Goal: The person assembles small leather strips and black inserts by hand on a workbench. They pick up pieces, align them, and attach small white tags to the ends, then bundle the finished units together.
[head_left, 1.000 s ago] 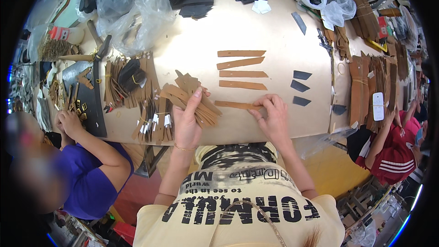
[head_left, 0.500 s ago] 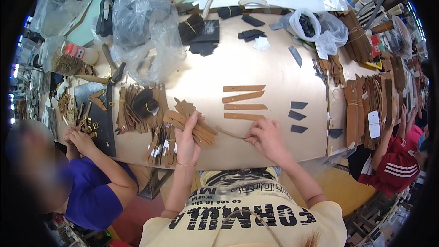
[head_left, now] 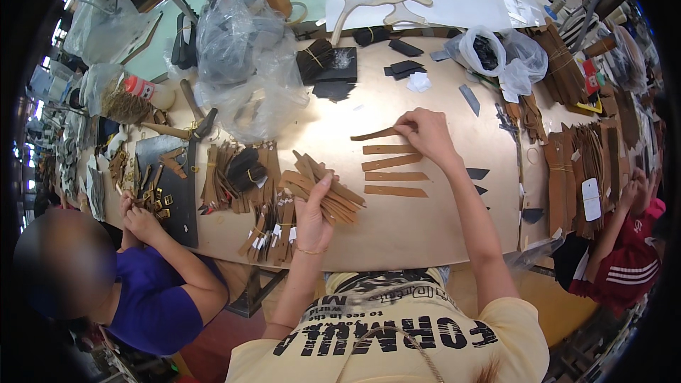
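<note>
A fanned bunch of brown leather strips [head_left: 340, 202] is gripped in my left hand [head_left: 313, 213], low over the table's near side. My right hand [head_left: 428, 132] is stretched farther out, its fingers pinching the right end of a single brown leather strip [head_left: 374, 134]. Below that strip, several matching strips [head_left: 394, 176] lie in a column on the table, roughly level, each with a slanted right end. Partly behind my right forearm are small dark slanted pieces [head_left: 477, 173].
Bundled brown strips with white tags [head_left: 273, 230] lie left of my left hand. Clear plastic bags [head_left: 245, 50] and a hammer [head_left: 206, 125] sit farther left. Stacked brown leather pieces [head_left: 560, 170] stand at the right. Co-workers sit on both sides, one in a purple shirt [head_left: 156, 298].
My right hand has moved away from me with its strip, from near the table's front edge to the far end of the column. My left hand still holds the bunch.
</note>
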The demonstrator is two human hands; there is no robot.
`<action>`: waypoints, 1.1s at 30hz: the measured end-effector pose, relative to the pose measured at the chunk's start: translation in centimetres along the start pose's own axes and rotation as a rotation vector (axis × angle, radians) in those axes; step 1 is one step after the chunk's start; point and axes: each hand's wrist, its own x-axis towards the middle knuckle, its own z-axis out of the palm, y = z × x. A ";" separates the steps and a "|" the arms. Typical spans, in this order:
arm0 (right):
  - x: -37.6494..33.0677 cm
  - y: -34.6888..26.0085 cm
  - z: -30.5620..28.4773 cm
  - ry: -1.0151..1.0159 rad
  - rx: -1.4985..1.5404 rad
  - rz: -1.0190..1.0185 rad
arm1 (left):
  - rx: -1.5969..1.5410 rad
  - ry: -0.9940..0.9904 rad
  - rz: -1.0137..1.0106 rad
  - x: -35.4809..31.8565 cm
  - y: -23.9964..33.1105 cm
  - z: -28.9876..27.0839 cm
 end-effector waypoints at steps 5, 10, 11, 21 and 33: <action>-1.4 0.9 -0.4 -0.003 -0.213 -0.032 | -0.004 0.043 -0.167 0.4 -0.6 0.0; -2.3 -0.1 0.1 0.304 -0.236 -0.167 | 0.039 -0.016 -0.061 0.4 -0.8 1.8; -2.6 -0.5 0.1 0.293 -0.124 -0.181 | 0.022 -0.058 -0.002 0.4 -0.9 2.2; -6.3 -4.1 0.1 -0.403 0.844 0.168 | 0.142 0.092 -0.030 1.1 -0.9 3.5; -7.8 -4.2 -0.6 -0.255 0.320 -0.124 | 0.105 -0.008 -0.049 0.1 -1.2 2.0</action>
